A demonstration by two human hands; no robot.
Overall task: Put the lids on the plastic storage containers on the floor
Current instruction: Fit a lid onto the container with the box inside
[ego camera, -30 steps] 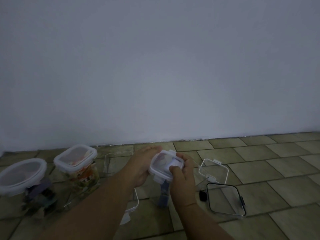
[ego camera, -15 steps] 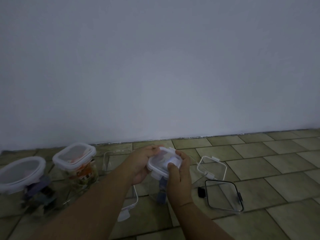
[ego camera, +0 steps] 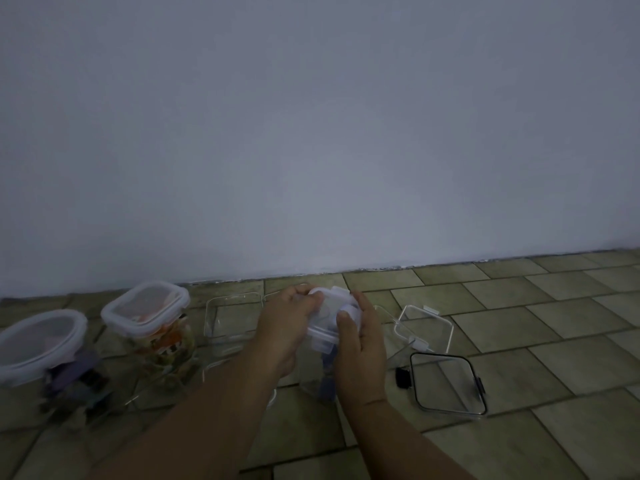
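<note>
Between both hands: white-rimmed lid [ego camera: 328,311], atop tall clear container [ego camera: 313,377] on the floor [ego camera: 502,441]. Left hand [ego camera: 289,322] grips its left edge, fingers [ego camera: 308,296] curled over; right hand [ego camera: 362,346] grips the right edge, thumb [ego camera: 343,319] on top. Front latch flap [ego camera: 322,344] (apparently unclipped) faces the person, just beside the right hand.

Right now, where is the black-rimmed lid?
Head view, lower right: the black-rimmed lid lies on the floor beside the right hand, near a white-rimmed lid.
</note>
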